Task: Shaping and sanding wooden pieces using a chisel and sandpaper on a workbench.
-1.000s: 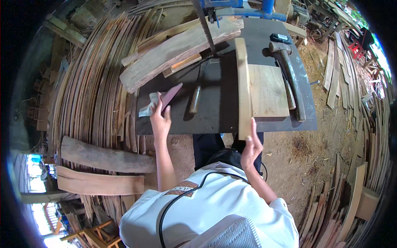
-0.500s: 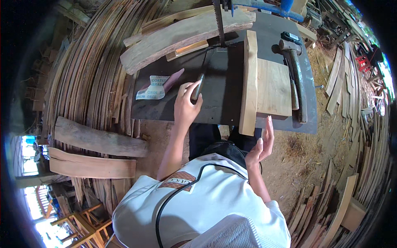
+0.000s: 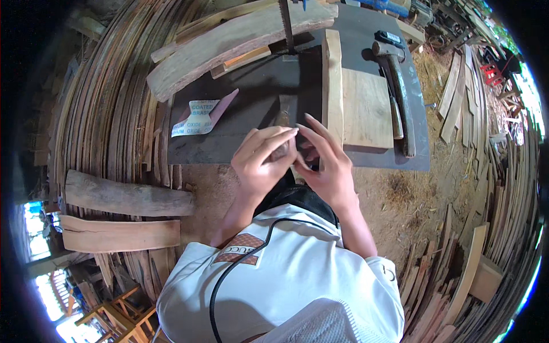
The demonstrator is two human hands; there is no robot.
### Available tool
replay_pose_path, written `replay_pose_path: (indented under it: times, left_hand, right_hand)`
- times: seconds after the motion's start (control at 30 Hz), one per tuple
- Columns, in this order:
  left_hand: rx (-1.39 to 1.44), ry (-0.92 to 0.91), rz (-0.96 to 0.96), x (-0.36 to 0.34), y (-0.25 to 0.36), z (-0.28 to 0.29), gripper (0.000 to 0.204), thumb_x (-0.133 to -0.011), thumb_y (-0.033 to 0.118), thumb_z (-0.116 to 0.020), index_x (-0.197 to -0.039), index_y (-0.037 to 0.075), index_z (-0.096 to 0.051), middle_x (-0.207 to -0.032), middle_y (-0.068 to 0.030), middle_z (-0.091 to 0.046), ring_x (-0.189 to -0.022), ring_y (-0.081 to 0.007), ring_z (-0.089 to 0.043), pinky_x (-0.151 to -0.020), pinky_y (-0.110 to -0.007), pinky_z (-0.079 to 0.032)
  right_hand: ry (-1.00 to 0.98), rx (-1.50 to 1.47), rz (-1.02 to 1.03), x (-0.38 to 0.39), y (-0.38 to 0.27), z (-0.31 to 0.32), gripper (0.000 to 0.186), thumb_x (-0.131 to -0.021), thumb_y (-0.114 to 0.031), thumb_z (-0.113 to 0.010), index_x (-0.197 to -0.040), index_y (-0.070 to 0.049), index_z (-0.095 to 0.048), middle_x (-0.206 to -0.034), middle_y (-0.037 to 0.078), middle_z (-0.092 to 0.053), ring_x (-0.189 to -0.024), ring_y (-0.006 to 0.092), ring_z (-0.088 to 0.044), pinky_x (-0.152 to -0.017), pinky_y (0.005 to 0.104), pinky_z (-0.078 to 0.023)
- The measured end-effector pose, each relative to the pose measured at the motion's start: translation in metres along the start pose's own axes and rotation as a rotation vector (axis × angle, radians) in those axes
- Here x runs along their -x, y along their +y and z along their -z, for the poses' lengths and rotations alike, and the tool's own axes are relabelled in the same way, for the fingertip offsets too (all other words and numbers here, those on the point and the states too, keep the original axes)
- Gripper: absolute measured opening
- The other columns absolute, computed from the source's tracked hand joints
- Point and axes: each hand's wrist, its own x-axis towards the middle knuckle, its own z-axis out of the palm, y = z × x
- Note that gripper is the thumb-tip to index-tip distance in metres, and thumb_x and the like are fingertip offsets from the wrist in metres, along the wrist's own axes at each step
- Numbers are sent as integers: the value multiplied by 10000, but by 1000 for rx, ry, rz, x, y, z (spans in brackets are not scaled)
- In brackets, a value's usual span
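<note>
My left hand (image 3: 260,160) is closed around the handle of a chisel (image 3: 285,108), whose flat blade points away from me over the dark tabletop (image 3: 251,128). Close beside it, my right hand (image 3: 329,166) has its fingers curved and apart, the tips by the left fingertips and the handle; whether they touch the chisel is hard to see. Left of the hands lies a folded piece of sandpaper (image 3: 197,117). To the right, a long narrow wooden block (image 3: 332,86) sits against a flat square board (image 3: 367,108).
A hammer (image 3: 400,91) lies at the table's right, a slim tool (image 3: 396,114) beside it and a small black object (image 3: 387,38) beyond. An upright saw blade (image 3: 285,26) stands at the back near a rough plank (image 3: 229,48). Stacked timber (image 3: 114,103) lines the left.
My left hand has drawn the chisel nearer to my body and turned it, so its blade face shows. My right hand has risen from the table's front edge to meet the left.
</note>
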Motion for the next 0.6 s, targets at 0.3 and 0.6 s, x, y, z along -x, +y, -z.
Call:
replay_pose_path:
  times: [0.3,0.6]
  left_hand:
    - [602,178,-258,34,-7,-19,262,-770,13,-612,-1010,63,-707,-1036,-266,-645,-805,-250,-668,-632,-304,-584]
    - [597,-485,-180,57,-4,-53,489,-687,50,-597,-1159,122,-706,-1233,-89,-654,-1172,-317,-618,-1036,-459,-488]
  right_hand:
    - [161,96,287,-27,19,10,243,-736,17,-783,-957,-40,-699,-1028,105,-711,-852,207,-711,-727,286,-574]
    - [430,289,264,-12,24,48,68,-807,-58,-698,-841,1,-710,-914,144,-738,-819,249,-718,-755,336,-566]
